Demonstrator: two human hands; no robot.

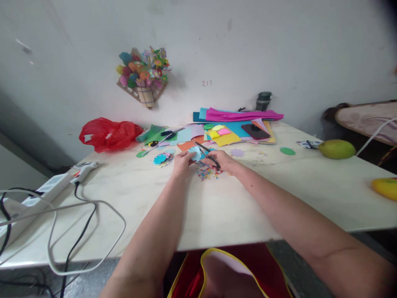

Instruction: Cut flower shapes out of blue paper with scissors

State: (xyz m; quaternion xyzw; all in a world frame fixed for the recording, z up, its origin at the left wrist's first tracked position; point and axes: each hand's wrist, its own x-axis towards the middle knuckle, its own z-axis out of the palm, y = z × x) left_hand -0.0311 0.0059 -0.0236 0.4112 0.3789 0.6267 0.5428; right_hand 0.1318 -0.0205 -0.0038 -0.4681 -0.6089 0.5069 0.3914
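Observation:
Near the middle of the table, my left hand [183, 160] pinches a light blue scalloped paper piece [195, 153]. My right hand [221, 160] is closed on dark-handled scissors [214, 159], whose parted blades point up and left beside the paper's right edge. Small colourful paper scraps [207, 172] lie under and in front of the hands. Left of my left hand is a pile of scalloped paper flowers [161, 158], blue on top. A pale purple scalloped piece [237, 153] lies to the right of my right hand.
Coloured sheets [229, 136] and a phone [255, 131] lie behind the hands. A red plastic bag [110, 134] and a second pair of scissors [169, 134] are at the back left. Cables and a power strip [46, 192] occupy the left; a green-yellow fruit [336, 149] sits right.

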